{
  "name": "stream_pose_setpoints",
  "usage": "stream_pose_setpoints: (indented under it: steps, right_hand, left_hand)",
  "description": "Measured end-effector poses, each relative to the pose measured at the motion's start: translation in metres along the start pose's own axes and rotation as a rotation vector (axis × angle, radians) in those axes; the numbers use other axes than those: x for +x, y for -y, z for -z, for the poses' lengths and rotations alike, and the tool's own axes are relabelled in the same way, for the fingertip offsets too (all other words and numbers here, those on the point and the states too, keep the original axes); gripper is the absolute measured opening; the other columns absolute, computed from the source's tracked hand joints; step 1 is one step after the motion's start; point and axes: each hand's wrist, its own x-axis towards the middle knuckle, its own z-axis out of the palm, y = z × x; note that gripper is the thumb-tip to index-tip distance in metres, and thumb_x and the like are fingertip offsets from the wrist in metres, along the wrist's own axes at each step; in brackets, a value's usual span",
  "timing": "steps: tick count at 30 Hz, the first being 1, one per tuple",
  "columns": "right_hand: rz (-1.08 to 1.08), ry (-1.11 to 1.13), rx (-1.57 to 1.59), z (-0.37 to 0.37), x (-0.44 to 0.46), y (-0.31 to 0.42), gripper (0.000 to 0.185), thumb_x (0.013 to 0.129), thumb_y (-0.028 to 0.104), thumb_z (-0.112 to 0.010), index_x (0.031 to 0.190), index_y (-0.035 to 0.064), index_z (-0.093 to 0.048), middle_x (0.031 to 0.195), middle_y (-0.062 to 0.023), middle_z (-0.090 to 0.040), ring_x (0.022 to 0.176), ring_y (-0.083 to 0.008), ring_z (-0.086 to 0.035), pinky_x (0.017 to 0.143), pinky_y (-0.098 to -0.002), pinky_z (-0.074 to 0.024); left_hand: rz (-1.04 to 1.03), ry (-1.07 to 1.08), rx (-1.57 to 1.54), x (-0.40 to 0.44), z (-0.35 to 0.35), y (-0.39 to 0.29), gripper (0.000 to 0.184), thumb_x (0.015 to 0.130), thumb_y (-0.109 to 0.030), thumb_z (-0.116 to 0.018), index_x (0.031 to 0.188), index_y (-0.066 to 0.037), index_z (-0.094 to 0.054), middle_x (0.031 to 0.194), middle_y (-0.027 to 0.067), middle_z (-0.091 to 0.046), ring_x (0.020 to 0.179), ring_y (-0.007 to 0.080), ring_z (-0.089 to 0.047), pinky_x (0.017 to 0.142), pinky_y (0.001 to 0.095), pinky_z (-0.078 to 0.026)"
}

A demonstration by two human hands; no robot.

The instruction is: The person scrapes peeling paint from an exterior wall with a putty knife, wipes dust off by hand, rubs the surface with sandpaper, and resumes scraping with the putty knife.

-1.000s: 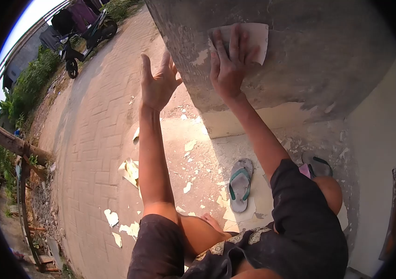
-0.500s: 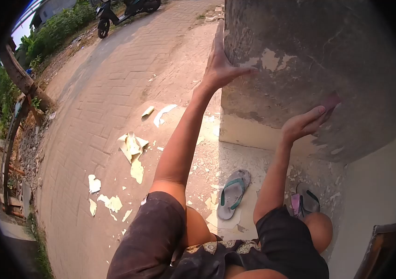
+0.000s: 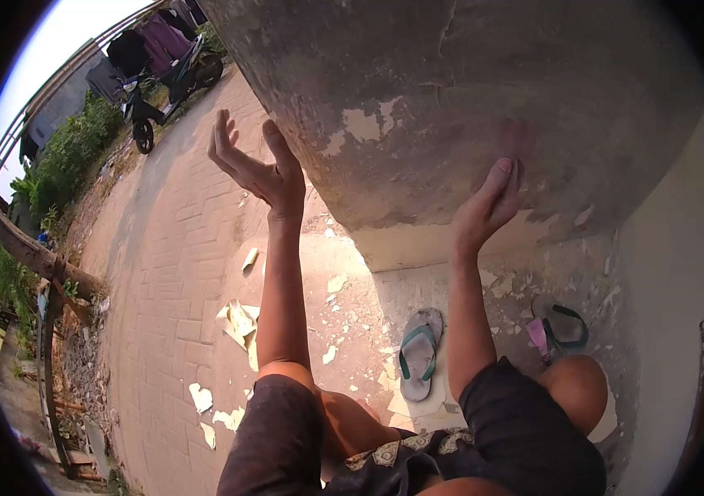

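Observation:
My left hand is raised beside the corner of the grey wall, off its surface, with fingers apart and nothing in them. My right hand is up against the wall's lower part, its fingers closed on a small reddish flat piece. Motion blurs that piece, so its exact kind is unclear. Between the hands, a pale bare patch shows where the wall's coating has come off. Along the wall's bottom runs a lighter, cream-coloured band.
Peeled paint flakes and a crumpled cream sheet litter the ground. A grey-green flip-flop lies below the wall, another by my right knee. A pale side wall stands at right; a motorbike is parked across the paved lane.
My left hand has come off the wall's edge and now hangs in the air. My right hand still holds the reddish piece at the wall. The view has tilted.

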Motion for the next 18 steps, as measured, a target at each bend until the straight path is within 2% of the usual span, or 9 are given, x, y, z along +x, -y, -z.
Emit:
stream_pose_setpoints:
  steps: [2, 4, 5, 6, 11, 12, 13, 16, 18]
  right_hand:
    - [-0.055, 0.107, 0.076, -0.001, -0.007, 0.014, 0.036, 0.103, 0.026, -0.041, 0.106, -0.007, -0.055, 0.1, -0.0058, -0.055, 0.094, -0.0135, -0.049, 0.085, -0.0255, -0.0379]
    - [-0.138, 0.226, 0.202, -0.004, -0.011, 0.03, 0.034, 0.102, 0.027, -0.042, 0.104, -0.0046, -0.056, 0.097, -0.0035, -0.054, 0.094, -0.0105, -0.046, 0.086, -0.0246, -0.0364]
    - [-0.217, 0.306, 0.29, -0.004, -0.009, 0.039, 0.034, 0.103, 0.024, -0.04, 0.104, -0.0051, -0.058, 0.104, -0.0086, -0.055, 0.095, -0.0132, -0.051, 0.084, -0.0269, -0.0393]
    - [-0.318, 0.34, 0.367, -0.004, -0.006, 0.05, 0.036, 0.101, 0.031, -0.045, 0.106, -0.0017, -0.059, 0.101, -0.0023, -0.056, 0.097, -0.0098, -0.048, 0.088, -0.0253, -0.0372]
    - [-0.864, 0.576, 0.799, 0.003, 0.004, 0.064, 0.047, 0.099, 0.038, -0.046, 0.123, -0.0009, -0.054, 0.117, -0.0088, -0.059, 0.113, -0.0163, -0.053, 0.098, -0.0309, -0.0396]
    - [-0.853, 0.59, 0.807, 0.002, 0.001, 0.061, 0.05, 0.099, 0.041, -0.046, 0.127, -0.0004, -0.051, 0.12, -0.0098, -0.058, 0.116, -0.0172, -0.052, 0.099, -0.0324, -0.0397]
    - [-0.841, 0.606, 0.811, 0.0, -0.004, 0.056, 0.054, 0.099, 0.044, -0.045, 0.13, 0.0, -0.048, 0.124, -0.0107, -0.056, 0.119, -0.0182, -0.051, 0.1, -0.0339, -0.0398]
    - [-0.915, 0.613, 0.819, -0.006, -0.017, 0.046, 0.062, 0.099, 0.05, -0.042, 0.138, 0.0018, -0.038, 0.133, -0.0132, -0.049, 0.127, -0.0211, -0.046, 0.104, -0.0414, -0.039]
    - [-0.982, 0.66, 0.856, -0.006, -0.022, 0.046, 0.064, 0.1, 0.05, -0.039, 0.142, 0.0031, -0.032, 0.137, -0.0144, -0.046, 0.131, -0.0227, -0.043, 0.107, -0.0473, -0.0367]
  left_hand:
    - [-0.106, 0.074, -0.038, 0.011, 0.009, -0.02, 0.035, 0.094, -0.021, -0.058, 0.12, 0.001, -0.048, 0.113, 0.0131, -0.059, 0.101, 0.0263, -0.053, 0.083, 0.0387, -0.044]
    - [0.012, 0.342, -0.26, 0.012, 0.015, -0.047, 0.028, 0.097, -0.024, -0.057, 0.114, -0.002, -0.054, 0.107, 0.0093, -0.062, 0.098, 0.0189, -0.059, 0.08, 0.0331, -0.048]
    - [0.046, 0.486, -0.303, 0.011, 0.016, -0.054, 0.034, 0.093, -0.024, -0.061, 0.118, -0.002, -0.053, 0.11, 0.0109, -0.061, 0.1, 0.0209, -0.058, 0.083, 0.0358, -0.048]
    - [0.086, 0.638, -0.333, 0.013, 0.015, -0.061, 0.041, 0.09, -0.023, -0.065, 0.122, -0.001, -0.051, 0.113, 0.0125, -0.061, 0.102, 0.0229, -0.058, 0.087, 0.0385, -0.047]
    - [0.342, 0.879, -0.676, 0.023, 0.015, -0.084, 0.051, 0.083, -0.03, -0.074, 0.122, -0.003, -0.055, 0.123, 0.0129, -0.055, 0.111, 0.0245, -0.056, 0.096, 0.0398, -0.045]
    - [0.387, 0.955, -0.723, 0.025, 0.014, -0.082, 0.052, 0.082, -0.031, -0.075, 0.121, -0.003, -0.056, 0.123, 0.0126, -0.054, 0.112, 0.0251, -0.056, 0.098, 0.04, -0.045]
    - [0.432, 0.996, -0.681, 0.026, 0.014, -0.081, 0.053, 0.076, -0.033, -0.08, 0.114, -0.001, -0.06, 0.112, 0.0107, -0.057, 0.107, 0.0259, -0.057, 0.094, 0.0399, -0.046]
    - [0.245, 1.02, -0.345, 0.027, 0.018, -0.078, 0.054, 0.07, -0.034, -0.084, 0.106, 0.001, -0.063, 0.101, 0.0098, -0.057, 0.1, 0.0255, -0.057, 0.087, 0.0396, -0.048]
    - [0.249, 1.092, -0.294, 0.036, 0.023, -0.078, 0.052, 0.067, -0.035, -0.085, 0.098, 0.002, -0.064, 0.098, 0.0101, -0.057, 0.096, 0.0257, -0.057, 0.084, 0.0398, -0.048]
